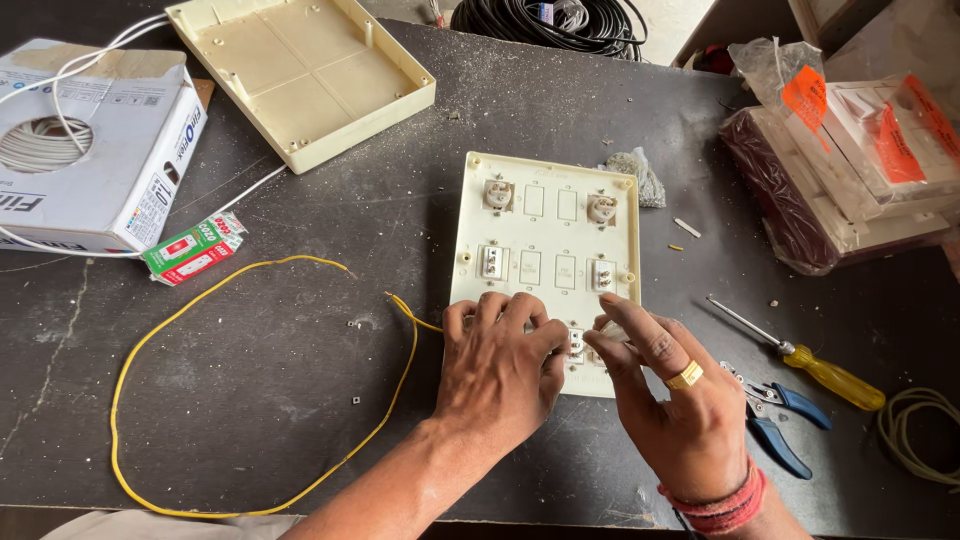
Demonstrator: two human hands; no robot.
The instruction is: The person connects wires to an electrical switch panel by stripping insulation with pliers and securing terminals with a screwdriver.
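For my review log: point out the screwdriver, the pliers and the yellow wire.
Screwdriver [832,379], head view, on its yellow handle.
Pliers [781,445], head view, on a blue grip right of the right hand.
Yellow wire [118,390], head view, on the loop's left bend.

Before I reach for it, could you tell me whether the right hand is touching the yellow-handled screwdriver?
Apart. The head view shows bare dark table between the right hand and the yellow-handled screwdriver.

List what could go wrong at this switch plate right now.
1. The left hand and right hand hide the lower edge of the switch plate, so a small part could slip unseen.
2. The yellow wire loops loose and might snag a forearm.
3. The screwdriver could roll if bumped.
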